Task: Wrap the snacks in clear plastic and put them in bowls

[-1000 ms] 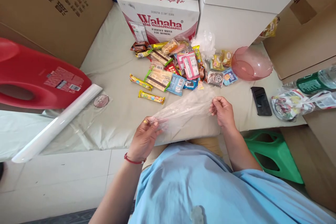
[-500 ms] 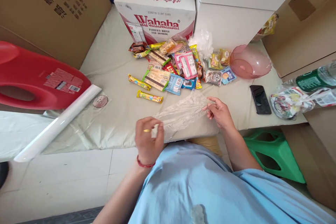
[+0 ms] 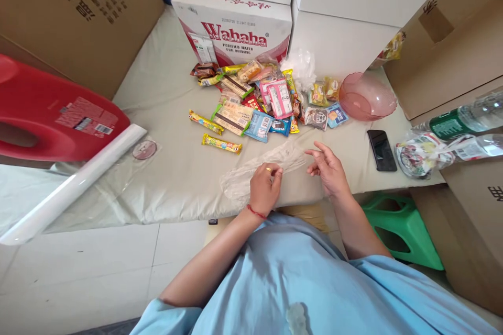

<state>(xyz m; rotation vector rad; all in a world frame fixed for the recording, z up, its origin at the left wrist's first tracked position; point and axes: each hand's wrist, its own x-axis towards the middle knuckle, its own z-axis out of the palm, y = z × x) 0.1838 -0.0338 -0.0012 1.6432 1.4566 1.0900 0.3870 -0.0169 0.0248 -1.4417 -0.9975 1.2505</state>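
A: What are you seeing? Biggest first.

B: Pale covered worktop (image 3: 173,172) is filling most of my head view. Wahaha carton (image 3: 236,29) is standing at the back. Red jug (image 3: 70,110) is sitting at left, and the white roll (image 3: 74,183) is lying slantwise just in front of it.

A: Middle?

B: Snack heap (image 3: 281,99) is spreading out in front of the carton. Clear plastic film (image 3: 251,162) is lying wrinkled on the near side of the heap, close to the front edge. Pink bowl (image 3: 367,99) is sitting right of the heap.

A: Hands?

B: Left hand (image 3: 265,188) is hovering over the film's near side, fingers curling in, thumb close to them. I'm not able to tell if it's gripping any film. Right hand (image 3: 329,171) is staying half-spread, index reaching out by the film's right end. I'm seeing nothing in its grasp; fingertip contact is unclear.

A: Small stuff?

B: Black phone (image 3: 382,150) is lying right of that hand. Yellow stick pack (image 3: 222,144) is lying just beyond the film.
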